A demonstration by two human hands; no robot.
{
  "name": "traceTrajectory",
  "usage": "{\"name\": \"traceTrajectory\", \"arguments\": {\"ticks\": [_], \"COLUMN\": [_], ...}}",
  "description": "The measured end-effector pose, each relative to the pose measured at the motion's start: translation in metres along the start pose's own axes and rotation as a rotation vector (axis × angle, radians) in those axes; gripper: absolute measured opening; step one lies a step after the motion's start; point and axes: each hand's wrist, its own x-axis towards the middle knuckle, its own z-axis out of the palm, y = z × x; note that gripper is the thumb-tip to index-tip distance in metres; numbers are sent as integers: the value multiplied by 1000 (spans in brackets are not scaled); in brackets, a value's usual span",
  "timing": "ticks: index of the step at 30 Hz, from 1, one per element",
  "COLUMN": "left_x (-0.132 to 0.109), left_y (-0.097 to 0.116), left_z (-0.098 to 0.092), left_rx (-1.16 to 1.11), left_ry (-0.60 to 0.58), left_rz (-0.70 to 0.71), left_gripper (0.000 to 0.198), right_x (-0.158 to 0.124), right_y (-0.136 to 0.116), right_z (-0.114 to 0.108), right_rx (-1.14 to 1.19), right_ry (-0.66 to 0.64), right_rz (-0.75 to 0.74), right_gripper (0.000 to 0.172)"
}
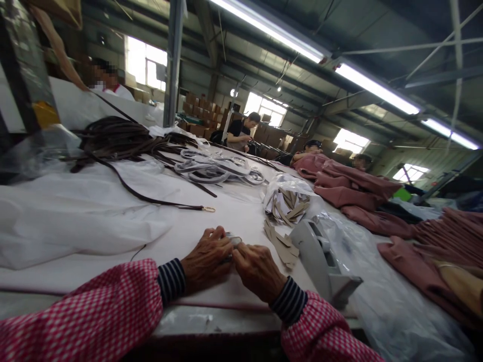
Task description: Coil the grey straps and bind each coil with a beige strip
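Note:
My left hand (211,254) and my right hand (258,266) meet above the white tabletop near its front edge. Between them, a small pale grey, shiny piece (234,240) is pinched; the fingers cover most of it, so its kind does not show. Both hands have their fingers closed around it. Beyond them lies a dark brown strap (162,202) with a gold metal clasp (208,209) at its end. To the right of my right hand are loose beige strips (282,244) and a grey tape dispenser (315,251).
Coiled dark straps (113,141) and light grey straps (219,166) lie farther back. A plastic bag of beige strips (287,201) sits centre right. Clear plastic (381,281) and dusky pink fabric (350,183) cover the right. White sheeting (75,216) spreads left. Several people work around.

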Motion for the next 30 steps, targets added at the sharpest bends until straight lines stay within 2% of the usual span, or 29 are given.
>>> {"name": "traceTrajectory", "arguments": {"ticks": [3, 7, 9, 14, 16, 19, 22, 25, 27, 30], "left_x": [5, 13, 16, 14, 13, 12, 13, 10, 6, 1], "left_y": [1, -4, -7, -16, -18, -19, -19, -21, -24, -31], "left_z": [0, -1, -5, -22, -27, -30, -28, -23, -17, -5], "left_rx": [-92, -313, -391, -726, -866, -934, -861, -573, -405, -296], "left_ry": [3, 64, 95, 53, 23, 25, 31, 38, 24, -11], "left_rz": [-60, -308, -408, -459, -457, -475, -479, -407, -372, -313], "left_gripper": [14, 14, 16, 27, 26, 27, 30, 31, 31, 33], "right_x": [-3, 5, 7, 2, 0, 3, 5, -5, -22, -66], "right_y": [0, 1, 0, 2, 3, 2, -3, -9, -8, 9], "right_z": [7, -4, -9, 0, 6, 12, 9, -3, -18, -51], "right_rx": [-23, 95, 164, 352, 393, 458, 549, 619, 632, 569], "right_ry": [89, 48, 45, 137, 152, 165, 158, 119, 159, 314], "right_rz": [39, 197, 253, 274, 264, 285, 333, 365, 394, 538], "right_gripper": [16, 13, 18, 50, 54, 54, 54, 57, 55, 32]}}
